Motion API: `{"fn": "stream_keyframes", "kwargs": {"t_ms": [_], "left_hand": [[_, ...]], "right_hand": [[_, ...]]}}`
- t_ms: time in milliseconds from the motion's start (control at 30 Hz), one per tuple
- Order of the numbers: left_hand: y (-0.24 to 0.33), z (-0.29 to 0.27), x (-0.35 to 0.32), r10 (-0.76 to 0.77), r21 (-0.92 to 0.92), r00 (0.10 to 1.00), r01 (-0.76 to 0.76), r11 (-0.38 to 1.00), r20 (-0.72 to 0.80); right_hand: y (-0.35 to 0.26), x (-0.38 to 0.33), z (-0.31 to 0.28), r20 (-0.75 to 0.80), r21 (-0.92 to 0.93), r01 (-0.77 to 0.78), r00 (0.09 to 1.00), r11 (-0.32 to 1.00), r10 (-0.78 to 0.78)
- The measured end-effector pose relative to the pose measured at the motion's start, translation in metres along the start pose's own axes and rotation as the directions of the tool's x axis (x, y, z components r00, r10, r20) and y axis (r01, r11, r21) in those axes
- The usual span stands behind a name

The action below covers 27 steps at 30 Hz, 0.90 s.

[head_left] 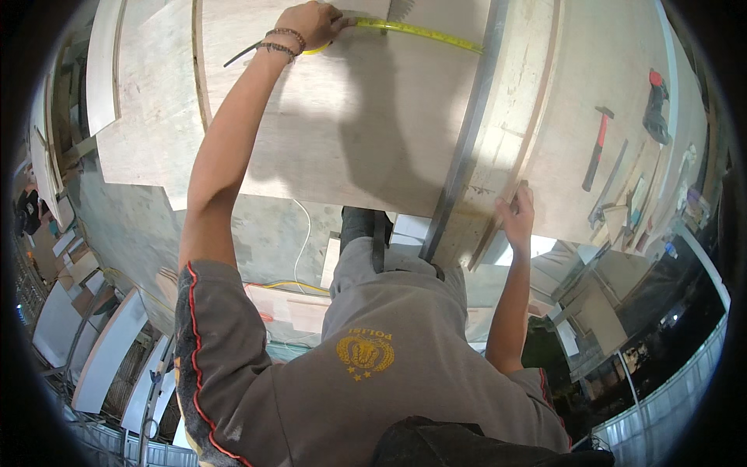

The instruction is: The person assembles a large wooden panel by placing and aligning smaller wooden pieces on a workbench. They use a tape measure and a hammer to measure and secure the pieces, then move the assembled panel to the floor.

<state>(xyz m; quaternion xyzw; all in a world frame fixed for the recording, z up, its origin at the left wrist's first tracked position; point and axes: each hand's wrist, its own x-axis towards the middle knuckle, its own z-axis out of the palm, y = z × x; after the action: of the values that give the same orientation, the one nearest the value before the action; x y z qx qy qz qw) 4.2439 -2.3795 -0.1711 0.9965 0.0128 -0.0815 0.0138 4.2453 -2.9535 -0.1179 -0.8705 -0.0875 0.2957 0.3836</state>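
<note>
My left hand [311,25] is closed on a tape measure at the far side of a pale plywood sheet [280,148]. The yellow tape blade [420,31] runs out to the right, its end at a dark straight bar [463,156]. Below the hand a bit of yellow casing shows, and a thin black strip sticks out to the left. My right hand [517,216] grips the near end of a long wooden strip [537,101], thumb and fingers at its edge. Between strip and bar lies a pale board [506,101].
On the plywood at right lie a red-handled hammer [597,149], a black and red power tool [656,107] and several wood scraps [615,222]. A white cable [306,241] hangs over the floor. White panels [109,354] and offcuts stand at the lower left.
</note>
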Motion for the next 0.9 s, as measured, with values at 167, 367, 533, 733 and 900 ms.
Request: {"fn": "stream_keyframes", "kwargs": {"t_ms": [167, 367, 533, 733, 900], "left_hand": [[0.021, -0.048, 0.007, -0.146, -0.171, 0.972, 0.179, 0.969, 0.186], [0.02, -0.043, 0.002, -0.113, -0.195, 0.989, 0.13, 0.972, 0.099], [0.018, -0.042, 0.006, -0.103, -0.201, 0.986, 0.128, 0.971, 0.129], [0.023, -0.062, 0.006, -0.079, -0.308, 0.977, 0.139, 0.941, 0.2], [0.022, -0.055, 0.008, -0.09, -0.245, 0.975, 0.14, 0.959, 0.206]], "right_hand": [[0.004, 0.001, -0.007, 0.051, 0.061, -0.017, 0.999, 0.998, 0.014], [0.0, 0.002, -0.007, 0.088, 0.229, -0.123, 0.991, 0.966, 0.105], [0.005, 0.004, -0.008, 0.07, 0.229, -0.079, 0.995, 0.97, 0.065], [0.0, 0.006, -0.012, 0.12, 0.218, -0.135, 0.987, 0.967, 0.111], [-0.006, 0.005, -0.01, 0.101, 0.199, -0.123, 0.989, 0.972, 0.104]]}}
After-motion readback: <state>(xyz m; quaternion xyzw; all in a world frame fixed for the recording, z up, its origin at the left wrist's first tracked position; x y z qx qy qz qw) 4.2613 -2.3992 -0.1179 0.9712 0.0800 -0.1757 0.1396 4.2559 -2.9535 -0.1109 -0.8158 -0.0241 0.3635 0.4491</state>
